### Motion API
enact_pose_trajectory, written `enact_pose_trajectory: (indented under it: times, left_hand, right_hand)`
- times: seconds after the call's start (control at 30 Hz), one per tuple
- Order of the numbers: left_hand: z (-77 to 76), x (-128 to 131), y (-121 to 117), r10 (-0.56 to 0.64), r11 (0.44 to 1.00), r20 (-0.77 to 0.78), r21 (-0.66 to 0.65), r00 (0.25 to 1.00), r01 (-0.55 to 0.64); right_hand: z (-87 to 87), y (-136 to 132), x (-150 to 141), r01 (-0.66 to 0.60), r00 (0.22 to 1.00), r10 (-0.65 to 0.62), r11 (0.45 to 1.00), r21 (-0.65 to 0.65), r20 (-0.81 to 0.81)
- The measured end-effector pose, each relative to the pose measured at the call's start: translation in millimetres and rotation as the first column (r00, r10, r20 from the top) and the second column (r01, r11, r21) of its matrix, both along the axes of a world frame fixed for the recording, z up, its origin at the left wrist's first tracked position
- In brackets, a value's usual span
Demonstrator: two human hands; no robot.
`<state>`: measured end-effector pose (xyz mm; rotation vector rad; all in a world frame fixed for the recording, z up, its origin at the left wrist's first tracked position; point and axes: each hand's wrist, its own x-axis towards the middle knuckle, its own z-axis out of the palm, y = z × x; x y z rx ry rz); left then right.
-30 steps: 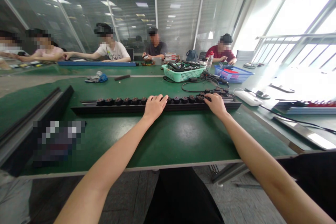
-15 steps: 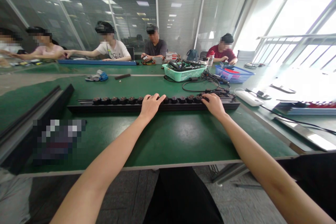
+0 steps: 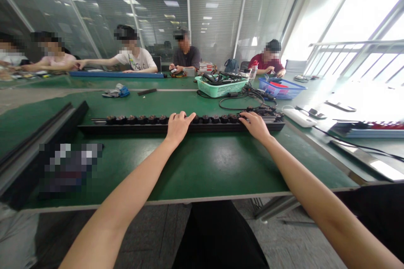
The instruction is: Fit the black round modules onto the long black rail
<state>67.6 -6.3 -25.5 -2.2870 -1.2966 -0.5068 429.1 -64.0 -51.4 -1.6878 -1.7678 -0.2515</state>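
Note:
A long black rail (image 3: 126, 127) lies across the green table (image 3: 205, 168), carrying a row of small dark round parts (image 3: 139, 118). My left hand (image 3: 177, 126) rests on the rail near its middle, fingers stretched over the parts. My right hand (image 3: 256, 126) rests on the rail further right, fingers reaching onto the parts near that end. Neither hand wraps round anything.
Black rails (image 3: 47, 132) lie at the left. A green basket (image 3: 219, 86) and a blue basket (image 3: 279, 89) with cables stand behind, a white power strip (image 3: 298, 117) at the right. Several people sit at the far side.
The rail with its parts has slid a little to the left, and both my hands have moved left with it.

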Motion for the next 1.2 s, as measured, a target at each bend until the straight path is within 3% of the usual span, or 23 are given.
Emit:
enact_pose_trajectory:
  times: [0.27, 0.67, 1.2]
  left_hand:
    - [0.9, 0, -2, 0.014, 1.0, 0.024, -0.028, 1.0, -0.013]
    - [-3.1, -2, 1, -0.041, 0.999, 0.081, 0.0, 0.996, 0.042]
    - [-5.2, -6, 3, -0.064, 0.998, 0.066, -0.016, 0.996, 0.066]
  right_hand:
    - [-4.7, 6, 5, -0.051, 0.998, 0.053, 0.998, 0.045, -0.036]
    - [9.7, -5, 0, 0.071, 0.997, -0.073, 0.995, -0.07, -0.029]
    - [11.2, -5, 7, 0.071, 0.997, -0.072, 0.995, -0.073, -0.011]
